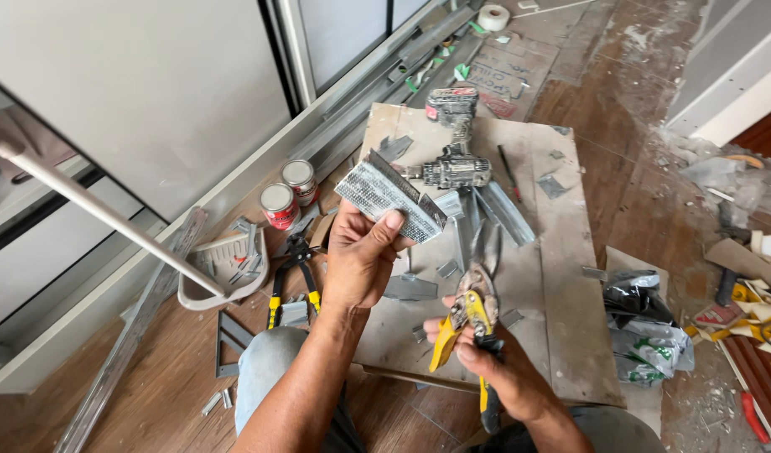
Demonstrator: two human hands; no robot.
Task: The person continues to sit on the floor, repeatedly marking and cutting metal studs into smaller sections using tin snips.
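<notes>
**What you can't see from here**

Your left hand (362, 256) covers the lower edge of the angled metal strip (389, 195), so its full length stays hidden. Your right hand (494, 361) wraps the yellow-handled tin snips (473, 312); one handle runs behind your palm, and how tight the grip is cannot be told. The cordless drill (454, 143) lies partly behind the strip. The metal channels (486, 214) on the worktop (561, 277) overlap. At the right edge, the red tool (754, 415) is cut off.

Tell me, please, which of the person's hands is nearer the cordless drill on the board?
Left. The left hand, holding a metal piece, is just below-left of the drill; the right hand, holding snips, is farther down the board.
</notes>
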